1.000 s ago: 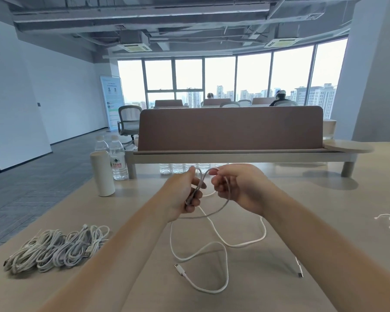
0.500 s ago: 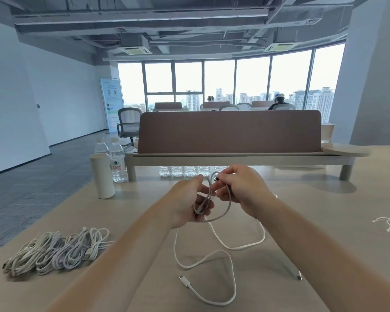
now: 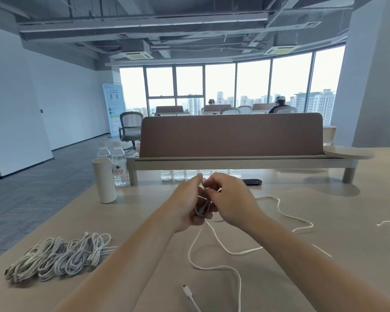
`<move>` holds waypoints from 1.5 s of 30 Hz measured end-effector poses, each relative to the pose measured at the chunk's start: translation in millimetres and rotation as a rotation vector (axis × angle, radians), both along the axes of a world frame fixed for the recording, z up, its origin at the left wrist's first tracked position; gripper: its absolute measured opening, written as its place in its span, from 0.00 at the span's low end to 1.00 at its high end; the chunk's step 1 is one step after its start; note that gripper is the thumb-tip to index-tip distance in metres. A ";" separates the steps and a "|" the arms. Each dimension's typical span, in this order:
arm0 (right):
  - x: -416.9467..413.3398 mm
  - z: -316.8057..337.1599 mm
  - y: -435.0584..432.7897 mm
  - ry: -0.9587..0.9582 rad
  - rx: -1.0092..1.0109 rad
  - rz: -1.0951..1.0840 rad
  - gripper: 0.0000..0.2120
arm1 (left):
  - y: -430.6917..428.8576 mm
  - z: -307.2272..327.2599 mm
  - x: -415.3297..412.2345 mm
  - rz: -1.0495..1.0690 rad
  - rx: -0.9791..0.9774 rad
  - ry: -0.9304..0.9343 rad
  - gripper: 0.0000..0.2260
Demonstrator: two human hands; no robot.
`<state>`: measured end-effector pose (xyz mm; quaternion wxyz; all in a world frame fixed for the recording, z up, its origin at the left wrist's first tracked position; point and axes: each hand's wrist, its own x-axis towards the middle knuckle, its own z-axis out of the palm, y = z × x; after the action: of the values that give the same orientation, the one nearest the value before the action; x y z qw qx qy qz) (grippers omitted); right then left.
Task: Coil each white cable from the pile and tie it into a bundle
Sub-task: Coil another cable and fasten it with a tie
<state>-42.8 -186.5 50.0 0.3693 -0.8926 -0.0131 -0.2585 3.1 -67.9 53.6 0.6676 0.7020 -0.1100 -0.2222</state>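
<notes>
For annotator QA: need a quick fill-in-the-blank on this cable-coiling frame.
The left hand and right hand both grip one ____ cable. The cable pile lies on the table to the person's ____. The white cylinder stands ____.
Answers: white; left; upright.

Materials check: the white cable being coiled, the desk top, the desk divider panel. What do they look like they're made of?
The white cable: matte flexible jacket, probably rubbery plastic; it drapes in soft loops, and any weave is too fine to tell.
The desk top: pale wood-look laminate, smooth satin finish; faint reflections, grain unclear.
The divider panel: brownish, matte, likely felt or fabric; no glare, rounded corners.
</notes>
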 end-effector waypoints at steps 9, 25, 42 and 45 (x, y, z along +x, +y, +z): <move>-9.7 10.0 -0.1 0.117 -0.070 0.139 0.12 | 0.9 -4.6 -1.8 -0.007 -0.052 -0.045 0.17; -9.5 4.5 -24.7 0.352 0.173 0.317 0.10 | 16.9 -0.1 13.1 0.164 -0.143 -0.113 0.21; -9.7 -5.3 -19.8 0.450 0.113 0.278 0.13 | 20.1 2.3 18.5 0.196 -0.212 -0.036 0.21; -10.0 -6.3 -35.4 0.493 0.231 0.331 0.13 | 26.5 6.6 19.0 0.183 -0.273 -0.008 0.15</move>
<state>-52.8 -221.8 43.7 0.4974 -0.8662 -0.0388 0.0297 22.1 -41.4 60.2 0.7737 0.6129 -0.0773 -0.1408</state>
